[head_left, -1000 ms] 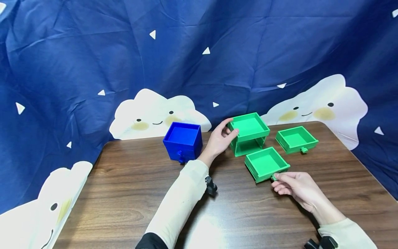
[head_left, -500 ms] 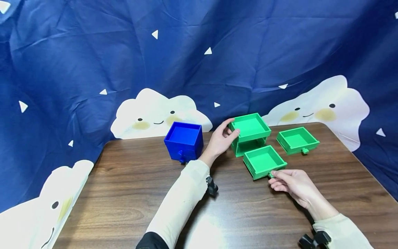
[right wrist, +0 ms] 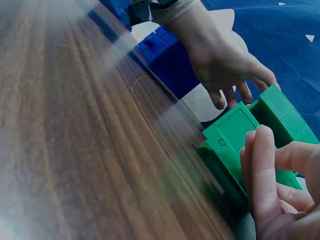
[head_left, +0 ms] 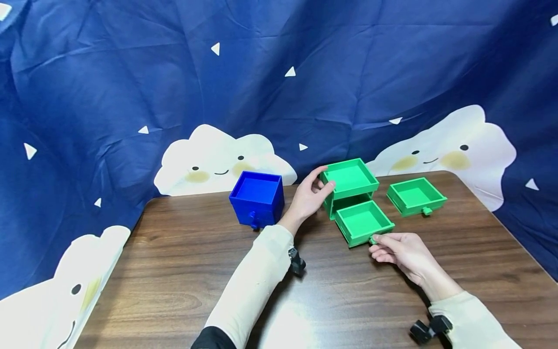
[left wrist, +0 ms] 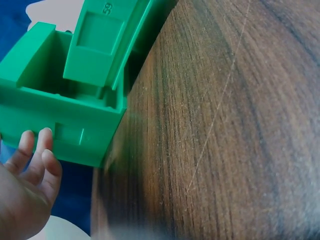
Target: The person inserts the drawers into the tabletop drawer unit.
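In the head view, my left hand (head_left: 308,196) holds the left side of a green toy cabinet (head_left: 352,177), thumb and index finger at its top edge. Its other fingers lie along the cabinet's side wall (left wrist: 67,131) in the left wrist view. My right hand (head_left: 407,254) pinches the small knob (head_left: 373,240) of a green drawer (head_left: 364,223). The drawer's back end is at the cabinet's lower opening, slightly inside it in the left wrist view; most of it sticks out in front. The right wrist view shows the drawer's side (right wrist: 230,132) close to my fingers.
A second green drawer (head_left: 417,195) sits on the wooden table (head_left: 183,271) to the right of the cabinet. Left of my left hand stands a blue cabinet (head_left: 257,198) with a knob on its front. A blue cloud-patterned cloth (head_left: 261,87) hangs behind the table.
My right hand has moved the pinched green drawer leftward and back, from in front of the cabinet to its lower opening. The left hand and the cabinet stay in place.
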`<state>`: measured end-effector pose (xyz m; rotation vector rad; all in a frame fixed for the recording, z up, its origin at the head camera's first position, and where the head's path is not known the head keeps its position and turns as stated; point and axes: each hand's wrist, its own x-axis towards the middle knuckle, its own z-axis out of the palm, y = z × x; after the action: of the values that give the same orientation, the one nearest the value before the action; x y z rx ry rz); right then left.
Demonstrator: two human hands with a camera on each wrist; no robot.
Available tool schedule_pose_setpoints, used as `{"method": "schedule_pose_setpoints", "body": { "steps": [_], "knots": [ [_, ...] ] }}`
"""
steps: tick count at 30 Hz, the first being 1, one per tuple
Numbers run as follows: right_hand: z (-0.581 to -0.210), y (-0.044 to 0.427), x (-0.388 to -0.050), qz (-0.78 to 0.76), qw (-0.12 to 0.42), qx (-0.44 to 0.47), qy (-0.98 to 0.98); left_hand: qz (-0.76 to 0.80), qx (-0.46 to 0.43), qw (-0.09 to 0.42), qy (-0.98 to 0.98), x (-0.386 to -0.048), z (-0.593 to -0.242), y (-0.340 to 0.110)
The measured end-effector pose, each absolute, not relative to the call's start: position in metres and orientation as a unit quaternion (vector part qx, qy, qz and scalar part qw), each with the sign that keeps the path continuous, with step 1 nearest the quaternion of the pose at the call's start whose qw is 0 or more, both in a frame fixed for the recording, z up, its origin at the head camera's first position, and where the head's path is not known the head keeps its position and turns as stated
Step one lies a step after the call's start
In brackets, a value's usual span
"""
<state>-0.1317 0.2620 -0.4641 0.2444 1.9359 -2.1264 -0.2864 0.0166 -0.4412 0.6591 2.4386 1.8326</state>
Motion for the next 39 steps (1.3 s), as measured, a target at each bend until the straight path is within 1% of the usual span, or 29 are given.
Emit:
{"method": "schedule_pose_setpoints", "body": {
  "steps": [20, 39],
  "knots": [
    [-0.469, 0.254, -0.139, -0.735, 0.126, 0.075, 0.663, 0.591, 0.203, 0.008, 0.78, -0.286, -0.442, 0.017],
    [-0.467, 0.247, -0.142, -0.735, 0.116, 0.087, 0.662, 0.589, 0.203, 0.013, 0.782, -0.286, -0.442, 0.017]
  ]
}}
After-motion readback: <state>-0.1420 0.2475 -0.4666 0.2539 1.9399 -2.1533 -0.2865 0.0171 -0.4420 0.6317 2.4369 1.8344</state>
